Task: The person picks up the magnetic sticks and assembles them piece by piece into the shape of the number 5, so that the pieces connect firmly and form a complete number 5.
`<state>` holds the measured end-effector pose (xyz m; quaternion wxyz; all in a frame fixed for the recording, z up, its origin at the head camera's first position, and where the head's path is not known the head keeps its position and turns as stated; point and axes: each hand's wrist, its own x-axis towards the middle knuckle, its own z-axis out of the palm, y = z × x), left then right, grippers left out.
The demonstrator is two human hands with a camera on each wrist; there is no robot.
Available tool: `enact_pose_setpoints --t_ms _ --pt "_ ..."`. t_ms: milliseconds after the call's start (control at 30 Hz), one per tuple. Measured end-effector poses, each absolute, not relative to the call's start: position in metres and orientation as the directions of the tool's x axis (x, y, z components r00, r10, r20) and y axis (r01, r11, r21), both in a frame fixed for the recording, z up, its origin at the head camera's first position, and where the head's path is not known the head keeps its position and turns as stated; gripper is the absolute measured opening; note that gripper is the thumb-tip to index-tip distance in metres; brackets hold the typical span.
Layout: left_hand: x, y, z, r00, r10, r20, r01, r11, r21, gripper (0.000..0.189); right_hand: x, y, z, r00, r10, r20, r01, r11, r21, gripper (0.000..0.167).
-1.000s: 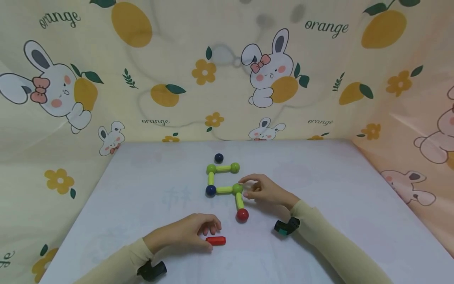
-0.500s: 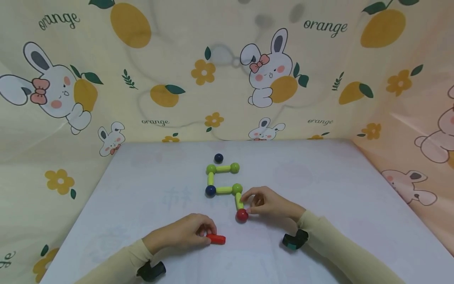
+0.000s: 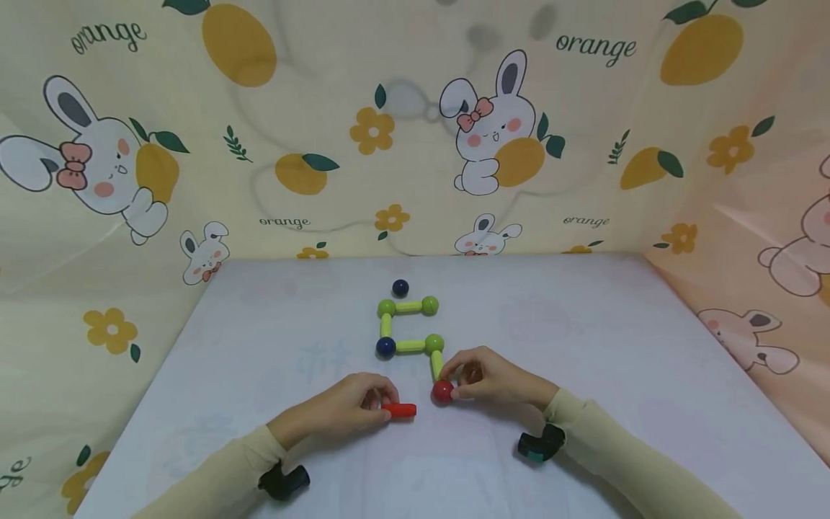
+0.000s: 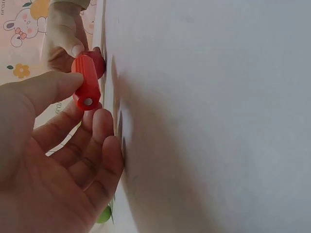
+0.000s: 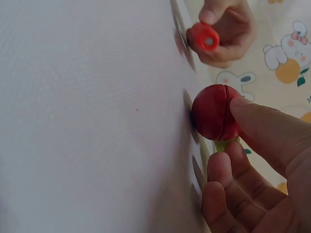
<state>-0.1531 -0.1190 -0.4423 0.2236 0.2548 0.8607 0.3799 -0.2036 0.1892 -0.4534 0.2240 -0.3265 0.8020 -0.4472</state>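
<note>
Between thumb and fingers, my left hand (image 3: pixel 344 407) pinches a short red magnetic rod (image 3: pixel 402 410), its free end pointing right. A silvery dot shows on one end of the rod (image 4: pixel 88 85) in the left wrist view. My right hand (image 3: pixel 499 378) holds a red ball (image 3: pixel 442 391) with the thumb pressed on its side (image 5: pixel 214 112). That ball ends a chain: a yellow-green rod (image 3: pixel 436 366) leads to a green ball (image 3: pixel 434 344), then another rod to a dark blue ball (image 3: pixel 385 347). A small gap separates the red rod from the red ball.
The chain goes on through a rod (image 3: pixel 386 326) to a green ball (image 3: pixel 386 308) and ends at another green ball (image 3: pixel 430 305). Behind it lies a loose dark blue ball (image 3: pixel 400 288). A patterned cloth (image 3: pixel 363 238) rises behind the white table (image 3: pixel 259 303).
My right hand has come down from the green ball's side to the red ball. My left hand has taken hold of the red rod and moved it forward, closer to the ball.
</note>
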Motion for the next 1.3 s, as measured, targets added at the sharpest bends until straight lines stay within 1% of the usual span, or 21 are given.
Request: enact_pose_setpoints --t_ms 433,567,700,1033,1300 --pt "-0.171 -0.11 -0.445 -0.795 0.583 -0.168 0.257 0.575 0.777 0.016 -0.202 0.185 -0.455 -0.676 -0.733 -0.072 -0.31 0.371 -0.875 0.029" --pt "-0.175 -0.107 -0.446 -0.799 0.584 -0.141 0.278 0.567 0.775 0.016 -0.202 0.184 -0.454 -0.679 -0.731 -0.069 -0.316 0.376 -0.871 0.029" --pt "-0.177 -0.104 -0.447 -0.794 0.596 -0.118 0.308 0.562 0.768 0.016 -0.201 0.184 -0.453 -0.679 -0.731 -0.066 -0.32 0.376 -0.87 0.029" --pt "-0.177 -0.096 -0.448 -0.774 0.622 -0.118 0.318 0.542 0.778 0.016 -0.2 0.185 -0.455 -0.673 -0.738 -0.046 -0.329 0.355 -0.875 0.028" --pt "-0.175 -0.095 -0.444 -0.78 0.612 -0.131 0.303 0.552 0.777 0.015 -0.2 0.184 -0.456 -0.668 -0.743 -0.038 -0.331 0.342 -0.879 0.028"
